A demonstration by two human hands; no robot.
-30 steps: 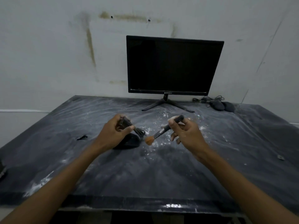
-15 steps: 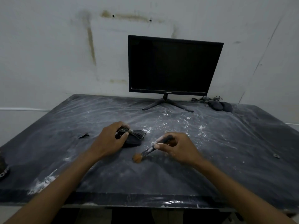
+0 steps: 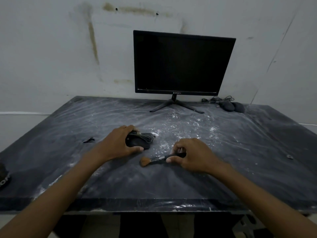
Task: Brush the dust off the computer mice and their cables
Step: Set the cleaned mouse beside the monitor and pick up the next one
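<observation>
A left hand (image 3: 120, 143) clasps a black mouse (image 3: 137, 142) with its bundled cable (image 3: 145, 136) on the dusty worktop (image 3: 240, 152); the right hand (image 3: 192, 155), fingers pinched shut on a brush (image 3: 154, 159), does best sweeping lightly away from the mouse.

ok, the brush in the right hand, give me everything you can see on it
The brush is small, with a dark slim handle, a paler ferrule band and a fluffy orange-brown bristle head. It lies almost level just over the dusty table, bristles pointing left towards the mouse; whether they touch the surface is unclear. The right hand pinches the handle's rear, thumb underneath, hiding its end. It touches neither the mouse nor the left hand.
</observation>
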